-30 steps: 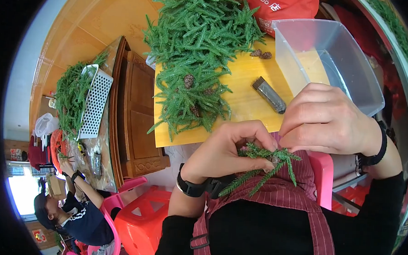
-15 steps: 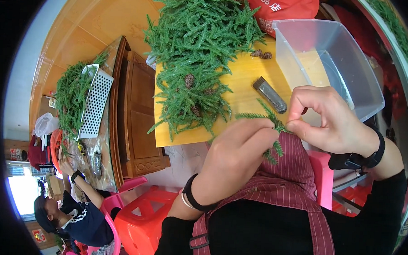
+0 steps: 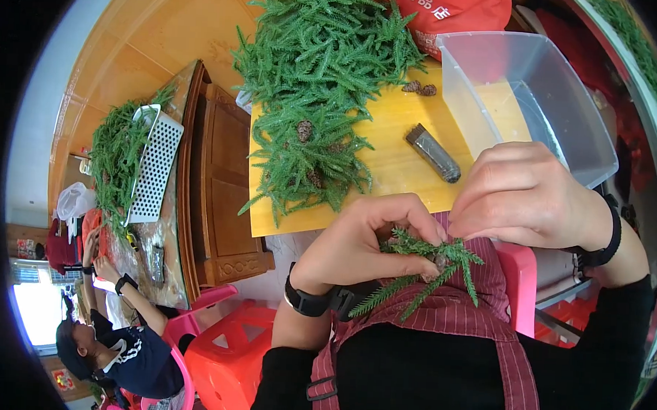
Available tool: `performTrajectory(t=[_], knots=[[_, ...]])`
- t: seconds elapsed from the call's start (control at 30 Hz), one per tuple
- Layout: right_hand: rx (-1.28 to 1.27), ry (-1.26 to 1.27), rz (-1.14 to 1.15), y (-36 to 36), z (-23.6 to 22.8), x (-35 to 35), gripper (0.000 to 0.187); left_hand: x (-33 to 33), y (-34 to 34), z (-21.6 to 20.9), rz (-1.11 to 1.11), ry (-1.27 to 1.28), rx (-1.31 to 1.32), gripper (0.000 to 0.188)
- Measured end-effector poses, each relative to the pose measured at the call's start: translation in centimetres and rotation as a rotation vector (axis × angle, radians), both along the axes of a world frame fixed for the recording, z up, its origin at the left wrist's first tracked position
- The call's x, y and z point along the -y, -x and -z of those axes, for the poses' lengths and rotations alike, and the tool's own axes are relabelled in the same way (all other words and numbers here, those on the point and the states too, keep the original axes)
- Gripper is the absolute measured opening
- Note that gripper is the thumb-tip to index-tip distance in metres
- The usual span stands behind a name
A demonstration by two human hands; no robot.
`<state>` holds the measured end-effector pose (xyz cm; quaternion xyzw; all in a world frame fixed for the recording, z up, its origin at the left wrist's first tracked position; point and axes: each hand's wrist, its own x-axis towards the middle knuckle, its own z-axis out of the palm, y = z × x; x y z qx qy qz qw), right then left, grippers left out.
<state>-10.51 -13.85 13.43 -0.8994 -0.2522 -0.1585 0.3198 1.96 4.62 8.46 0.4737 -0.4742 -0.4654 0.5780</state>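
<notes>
Over my lap, my left hand (image 3: 367, 240) pinches an artificial pine sprig (image 3: 462, 256), its green needled tips fanning out below the fingers toward my apron. Something brownish shows at the middle of the sprig between thumb and fingers, too covered to name. My right hand (image 3: 527, 195) is closed just above and right of the sprig, fingertips pressed together close to the left fingertips. Whatever those fingers pinch is hidden. Beyond the hands, a bundle of thin dark brown sticks in clear wrap (image 3: 433, 154) lies on the yellow table (image 3: 388, 171).
A large heap of pine sprigs (image 3: 328, 51) covers the table's far left, with pine cones (image 3: 304, 131) among them. Several small cones (image 3: 419, 88) lie nearby. A clear plastic bin (image 3: 527, 96) stands right, a red bag (image 3: 461, 16) behind. At left, a co-worker (image 3: 128, 350) sits beside another table.
My left hand has turned over, swinging the sprig's tips toward me. The right hand has rolled, its fingers now curled with the back of the hand up. The co-worker's hands have shifted.
</notes>
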Motion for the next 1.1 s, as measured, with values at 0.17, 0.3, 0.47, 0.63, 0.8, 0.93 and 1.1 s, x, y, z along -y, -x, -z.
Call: performTrajectory(t=[0.17, 0.3, 0.47, 0.63, 0.8, 0.93, 1.1], knots=[[0.018, 0.012, -0.015, -0.1, 0.0, 0.1, 0.010, 0.1, 0.0, 0.3, 0.018, 0.008, 0.008, 0.026], [0.013, 0.040, 0.049, 0.1, 0.1, 0.0, 0.011, 0.2, 0.1, 0.3, -0.011, -0.002, -0.003, 0.025], [-0.034, 0.146, 0.148, 0.1, -0.1, 0.0, 0.013, 0.2, 0.5, 0.0, -0.119, -0.084, 0.088, 0.023], [-0.095, 0.231, 0.300, 0.0, -0.3, -0.2, 0.012, 0.3, 1.7, -0.7, -0.414, 0.088, 0.853, 0.022], [-0.113, 0.106, 0.260, -0.4, -0.1, 0.1, 0.013, 0.1, 1.0, 0.5, -0.355, -0.009, 0.532, 0.024], [-0.164, -0.121, 0.367, -0.1, 0.6, 0.1, 0.016, 0.1, 0.3, 0.8, -0.316, -0.008, 0.291, 0.027], [-0.293, -0.299, 0.397, 0.3, 1.4, -0.9, 0.012, 0.2, 0.5, 0.9, -0.296, -0.044, 0.179, 0.029]])
